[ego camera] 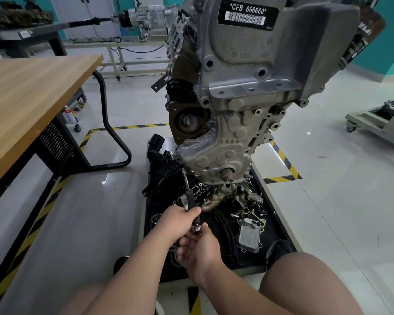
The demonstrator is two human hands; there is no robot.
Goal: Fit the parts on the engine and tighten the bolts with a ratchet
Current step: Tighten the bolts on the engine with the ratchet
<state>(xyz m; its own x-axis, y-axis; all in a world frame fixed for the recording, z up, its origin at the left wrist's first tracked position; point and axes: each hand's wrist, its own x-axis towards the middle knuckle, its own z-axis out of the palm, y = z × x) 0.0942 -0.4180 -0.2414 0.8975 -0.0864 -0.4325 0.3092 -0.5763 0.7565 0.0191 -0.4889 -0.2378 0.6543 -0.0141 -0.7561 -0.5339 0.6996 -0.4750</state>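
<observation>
Over the black tray point(280, 233), left grip point(180, 221) clasps the ratchet point(192, 203) handle; right grip point(198, 246) pinches its chrome end.

Pale tiled floor point(328, 201) carries black tray point(275, 228); lying on tray: black plastic manifold point(163, 171) far left; exhaust manifold point(228, 196) centre; oil cooler point(250, 234) right; loose bolts point(243, 212) between the latter two.

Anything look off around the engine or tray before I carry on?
Nothing looks spilled or damaged. Only oddity: loose bolts lie scattered, unsorted, by the oil cooler on the black tray beneath the engine.
</observation>
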